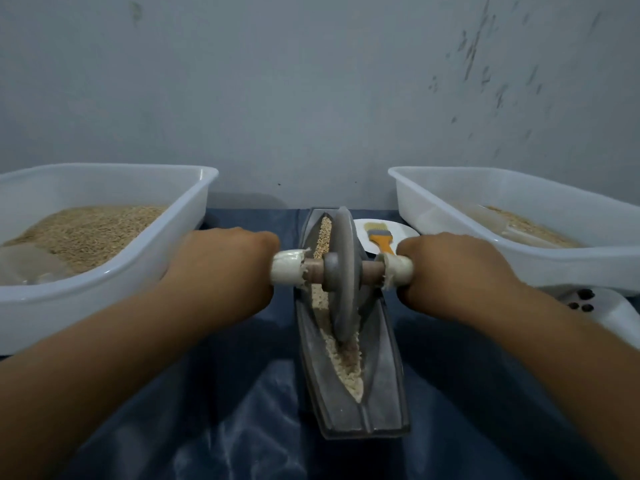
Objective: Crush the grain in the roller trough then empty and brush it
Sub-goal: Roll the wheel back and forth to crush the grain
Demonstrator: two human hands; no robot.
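Note:
A dark boat-shaped roller trough point(384, 382) lies lengthwise on the blue cloth in front of me. Grain point(343, 362) fills its groove, whole at the far end and broken up at the near end. A grey stone wheel point(341, 271) stands upright in the groove on a wooden axle with white-wrapped ends. My left hand point(225, 265) is closed around the left handle point(287, 270). My right hand point(446, 268) is closed around the right handle point(400, 270). A brush point(379, 237) with an orange handle lies on a white plate point(405, 230) behind the wheel.
A white tub point(104, 289) with whole grain stands at the left, close to my left arm. A second white tub point(519, 261) holding a thin layer of crushed grain stands at the right. A white item with dark holes point(595, 306) lies under it. A grey wall rises behind.

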